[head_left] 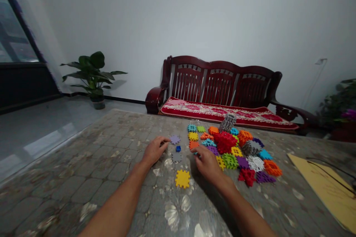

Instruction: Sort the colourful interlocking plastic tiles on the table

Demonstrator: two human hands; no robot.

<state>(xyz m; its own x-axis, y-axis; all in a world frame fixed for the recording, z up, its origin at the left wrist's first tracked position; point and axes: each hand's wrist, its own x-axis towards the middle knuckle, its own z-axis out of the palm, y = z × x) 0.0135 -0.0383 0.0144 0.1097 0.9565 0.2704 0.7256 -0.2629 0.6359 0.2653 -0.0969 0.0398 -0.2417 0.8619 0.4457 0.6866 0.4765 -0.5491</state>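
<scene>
Lavender tile: flat on the patterned tabletop, immediately right of the left hand's fingertips. Left hand: grip released, fingers loosely bent, thumb held apart from the index finger. Contact between fingertip and tile edge: cannot tell from where I stand.

Right hand: palm down, index finger bent and pointing inward, thumb below it. A sliver of teal shows under its fingers; whether it is grasped, I cannot tell. Orange tile lies just beyond these fingertips, and past it, in a column leading away, a yellow tile and then a teal one.

Between the two hands: small blue piece, with a grey tile just on the near side of it. Large yellow tile lies flat, nearer the wearer than either hand, between the forearms.

Right of and beyond the right hand: crowded group of coloured pieces. Red cluster sits in its midst; a grey stack rises at the far side, tilted. Farther right, well apart from the grip, a yellow board with dark cords across it. Beyond the table, opposite both hands: wooden bench.
</scene>
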